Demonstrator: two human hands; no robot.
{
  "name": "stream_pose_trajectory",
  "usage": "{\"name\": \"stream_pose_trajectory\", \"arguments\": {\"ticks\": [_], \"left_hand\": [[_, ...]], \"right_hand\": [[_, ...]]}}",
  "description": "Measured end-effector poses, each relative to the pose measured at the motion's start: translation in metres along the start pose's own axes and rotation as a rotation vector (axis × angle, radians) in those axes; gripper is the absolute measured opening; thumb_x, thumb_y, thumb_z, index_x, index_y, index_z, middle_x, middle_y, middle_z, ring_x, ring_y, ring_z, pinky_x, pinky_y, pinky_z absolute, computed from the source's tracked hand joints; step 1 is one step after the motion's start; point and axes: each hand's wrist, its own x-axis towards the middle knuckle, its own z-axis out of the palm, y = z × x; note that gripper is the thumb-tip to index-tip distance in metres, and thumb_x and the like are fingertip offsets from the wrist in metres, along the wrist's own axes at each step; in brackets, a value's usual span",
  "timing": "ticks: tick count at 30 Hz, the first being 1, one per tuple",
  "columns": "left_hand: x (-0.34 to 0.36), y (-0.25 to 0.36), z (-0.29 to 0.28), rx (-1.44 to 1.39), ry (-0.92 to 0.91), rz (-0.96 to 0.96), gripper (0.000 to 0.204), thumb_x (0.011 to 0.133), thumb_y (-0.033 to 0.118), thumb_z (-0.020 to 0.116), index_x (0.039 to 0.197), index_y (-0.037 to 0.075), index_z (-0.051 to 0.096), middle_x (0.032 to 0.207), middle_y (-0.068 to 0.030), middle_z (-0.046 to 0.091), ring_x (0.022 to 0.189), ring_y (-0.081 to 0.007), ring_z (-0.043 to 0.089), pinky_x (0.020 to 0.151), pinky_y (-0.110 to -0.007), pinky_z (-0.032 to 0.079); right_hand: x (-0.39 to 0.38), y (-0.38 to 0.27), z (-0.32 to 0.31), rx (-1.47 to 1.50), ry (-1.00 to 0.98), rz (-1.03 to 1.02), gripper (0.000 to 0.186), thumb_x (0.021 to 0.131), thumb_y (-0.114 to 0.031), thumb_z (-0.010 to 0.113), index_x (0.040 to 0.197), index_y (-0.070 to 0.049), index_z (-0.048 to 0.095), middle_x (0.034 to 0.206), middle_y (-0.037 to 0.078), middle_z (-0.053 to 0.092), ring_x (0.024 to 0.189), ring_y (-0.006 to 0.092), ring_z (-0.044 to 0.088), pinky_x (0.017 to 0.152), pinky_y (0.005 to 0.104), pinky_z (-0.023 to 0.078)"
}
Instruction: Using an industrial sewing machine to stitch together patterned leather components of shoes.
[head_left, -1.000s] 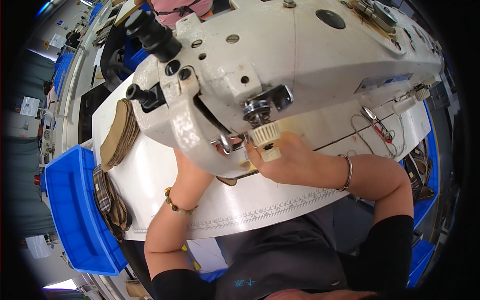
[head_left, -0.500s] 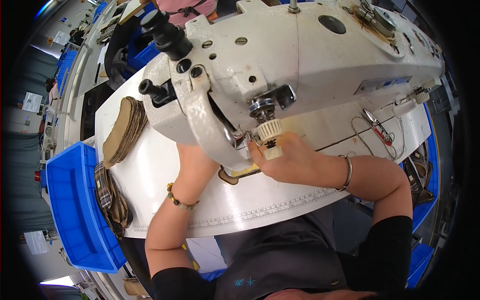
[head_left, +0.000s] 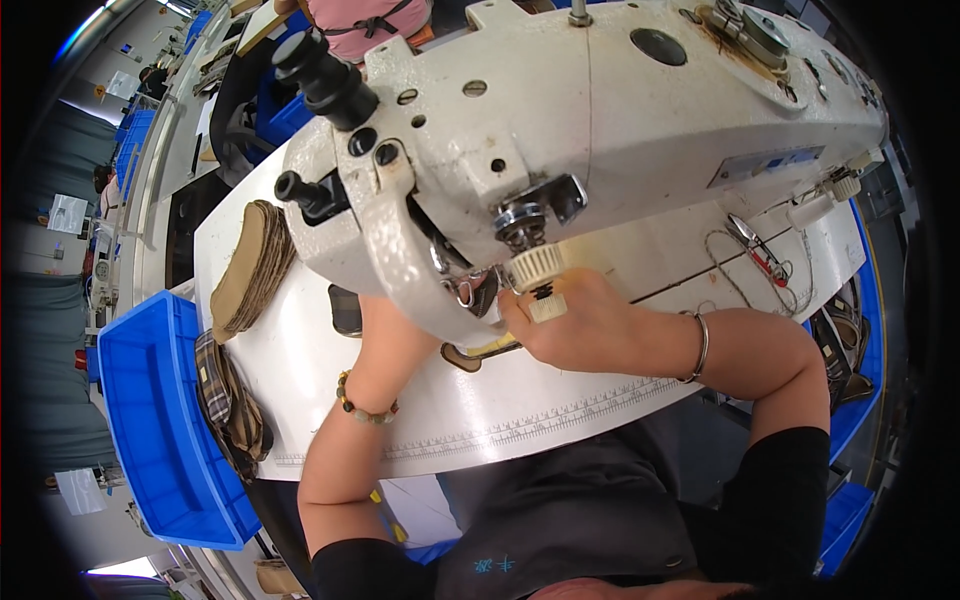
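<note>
A white sewing machine [head_left: 620, 110] stands over the work surface, and both my hands are at its needle area. My left hand [head_left: 392, 325] reaches under the machine head, its fingers mostly hidden behind the curved white lever. Beside that wrist a dark fabric piece with a pale edge [head_left: 345, 310] sticks out. My right hand [head_left: 570, 320] is closed, its fingertips near the presser foot and partly behind a ribbed cream knob [head_left: 537, 265]. What they pinch is not clear. A small brown-edged piece [head_left: 460, 358] lies below the lever, between my hands.
A stack of tan fabric pieces [head_left: 250, 270] and some plaid pieces [head_left: 228, 395] lie at the left of the white table [head_left: 430, 455]. Beyond them is a blue bin [head_left: 165, 420]. Red-handled thread snips [head_left: 757, 250] and loose cord lie right. Shoe pieces [head_left: 845, 340] fill another bin.
The dark fabric piece now shows left of my left wrist, where it was out of sight before. Another dark part appears near the presser foot. My right hand stays nearly in place.
</note>
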Motion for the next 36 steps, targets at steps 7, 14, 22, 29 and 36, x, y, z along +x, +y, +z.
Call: {"name": "stream_pose_trajectory", "arguments": {"ticks": [7,14,22,29,36], "left_hand": [[0.002,-0.032,0.013,-0.207,-0.144,-0.050,0.016,0.083,0.015,0.067,0.090,0.001,0.071,0.072,-0.0114,0.067,0.060,-0.0217,0.060,0.060,-0.035,0.049],[0.006,-0.028,0.006,-0.305,-0.220,-0.036,0.020,0.085,0.015,0.063,0.093,-0.001,0.070,0.078,-0.0110,0.069,0.071,-0.0244,0.064,0.070,-0.037,0.052],[0.005,-0.015,0.000,-0.308,-0.236,-0.121,0.024,0.086,0.018,0.064,0.101,0.000,0.070,0.085,-0.0123,0.071,0.071,-0.0249,0.064,0.069,-0.036,0.052],[0.019,0.011,-0.027,-0.221,-0.311,-0.135,0.029,0.091,0.030,0.067,0.106,0.005,0.072,0.093,-0.0118,0.074,0.083,-0.0254,0.070,0.074,-0.036,0.054],[0.006,0.000,-0.039,-0.556,-0.321,-0.108,0.026,0.088,0.024,0.075,0.107,0.007,0.072,0.098,-0.0139,0.074,0.084,-0.0289,0.071,0.076,-0.033,0.055]], "right_hand": [[-0.002,-0.001,0.002,0.018,-0.061,-0.025,0.019,0.076,-0.009,0.066,0.094,-0.003,0.065,0.068,0.006,0.059,0.054,0.0231,0.060,0.046,0.0358,0.046],[-0.002,0.002,-0.006,-0.061,-0.290,-0.032,0.035,0.086,-0.013,0.063,0.119,-0.003,0.066,0.082,0.003,0.064,0.060,0.0193,0.059,0.046,0.0315,0.042],[0.000,-0.004,0.001,0.024,0.009,-0.033,0.014,0.078,-0.012,0.065,0.087,-0.002,0.069,0.052,0.007,0.053,0.046,0.0242,0.058,0.041,0.0373,0.043],[-0.001,0.000,0.004,0.034,-0.018,-0.022,0.009,0.072,-0.012,0.065,0.074,-0.003,0.063,0.051,0.007,0.052,0.046,0.0240,0.057,0.042,0.0377,0.043],[0.002,-0.003,0.001,0.044,0.013,0.002,0.016,0.075,-0.012,0.064,0.087,-0.003,0.068,0.054,0.007,0.054,0.049,0.0244,0.060,0.044,0.0370,0.045]]}}
